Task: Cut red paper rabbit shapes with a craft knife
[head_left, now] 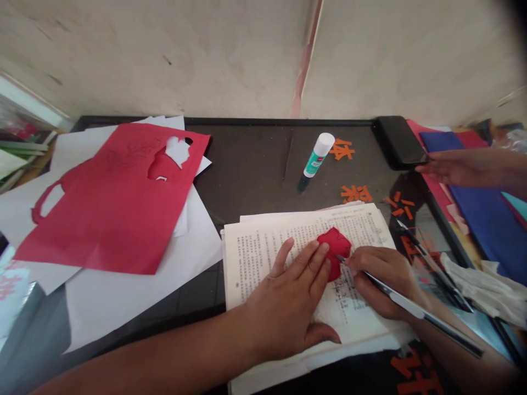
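Left hand (284,307) flat, fingers (308,260) spread, pressing down — right hand (382,280) curled, gripping.

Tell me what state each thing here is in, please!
Red paper piece, lying on the printed pages
Printed pages, stacked
Left hand, spread flat on the printed pages
Right hand, gripping the craft knife
Craft knife, tip touching the red paper piece
Red sheet, holes cut out
Glue stick, capped
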